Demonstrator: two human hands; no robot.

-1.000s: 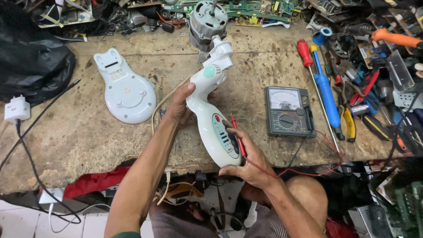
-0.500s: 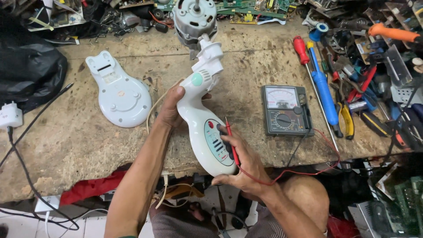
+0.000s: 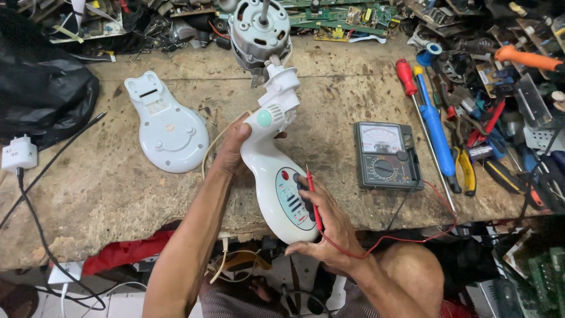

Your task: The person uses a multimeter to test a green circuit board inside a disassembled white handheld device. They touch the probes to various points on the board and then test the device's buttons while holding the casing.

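Both hands grip smooth white plastic fan stand (image 3: 276, 176): left hand (image 3: 232, 154) fingers clamped on neck, right hand (image 3: 329, 227) w/ red probe (image 3: 313, 203).

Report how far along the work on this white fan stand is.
Done: the base plate lies detached on the bench, and the motor is bare. In hand: left hand grips the stand; right hand holds its button end and a red probe. Left: reassembly; multimeter beside.

Fan stand tipped further toward the bench edge

The left hand (image 3: 232, 154) slid up the white fan stand (image 3: 276, 176), thumb beside the green knob (image 3: 264, 118). The right hand (image 3: 326, 227) moved the red probe (image 3: 313, 200) alongside the button panel (image 3: 294, 197).
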